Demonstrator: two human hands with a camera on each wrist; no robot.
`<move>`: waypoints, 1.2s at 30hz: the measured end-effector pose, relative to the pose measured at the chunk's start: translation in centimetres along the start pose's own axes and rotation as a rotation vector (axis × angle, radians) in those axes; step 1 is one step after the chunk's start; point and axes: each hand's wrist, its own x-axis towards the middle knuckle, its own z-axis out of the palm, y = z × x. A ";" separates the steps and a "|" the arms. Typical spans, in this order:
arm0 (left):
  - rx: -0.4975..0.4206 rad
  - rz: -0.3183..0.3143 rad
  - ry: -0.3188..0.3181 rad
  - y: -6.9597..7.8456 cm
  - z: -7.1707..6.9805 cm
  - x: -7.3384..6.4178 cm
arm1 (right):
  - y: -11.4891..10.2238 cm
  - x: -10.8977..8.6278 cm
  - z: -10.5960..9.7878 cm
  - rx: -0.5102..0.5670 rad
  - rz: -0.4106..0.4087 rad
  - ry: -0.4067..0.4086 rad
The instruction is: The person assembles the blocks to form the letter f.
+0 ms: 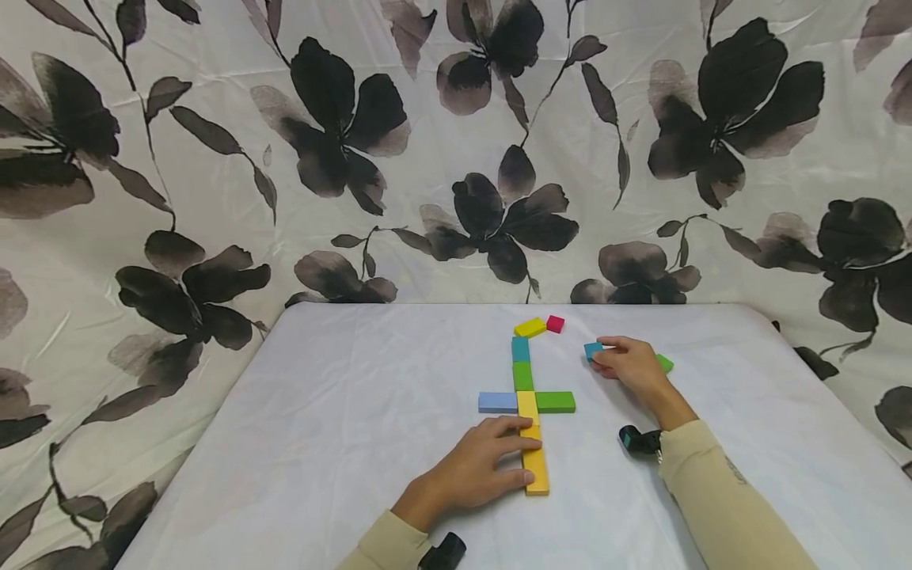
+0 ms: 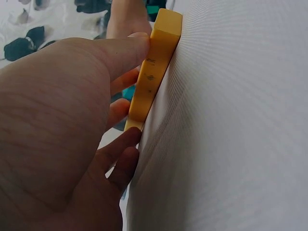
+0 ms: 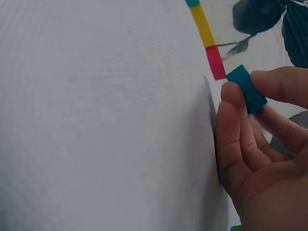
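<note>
My right hand point(image 1: 636, 370) pinches a small teal block point(image 3: 246, 89) between thumb and fingertips, over the right part of the table. My left hand point(image 1: 476, 465) rests on a column of yellow blocks point(image 1: 537, 479), its thumb and fingers spread along them. Above that column lie a green block point(image 1: 522, 376) and a teal block point(image 1: 521, 349) in line. A tilted yellow block point(image 1: 530, 327) and a red block point(image 1: 555, 324) curve off to the right at the top. A light blue block point(image 1: 496, 402) and a green block point(image 1: 556, 402) form side arms.
Another green block point(image 1: 665, 363) lies just right of my right hand, partly hidden by it. The blocks are on a table with a white cloth point(image 1: 342, 412). A floral curtain point(image 1: 427, 142) hangs behind the far edge. Dark wrist cameras point(image 1: 443, 552) sit on both wrists.
</note>
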 end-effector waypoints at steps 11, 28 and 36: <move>-0.018 -0.002 -0.011 0.1 -0.1 0.0 | -0.1 1.5 0.7 -0.011 -0.025 0.005; -0.003 -0.009 -0.010 0.2 -0.1 0.1 | -0.3 3.0 1.2 -0.039 -0.002 0.019; 0.006 0.006 0.003 0.0 0.0 -0.1 | -0.3 3.7 1.6 -0.045 0.002 0.033</move>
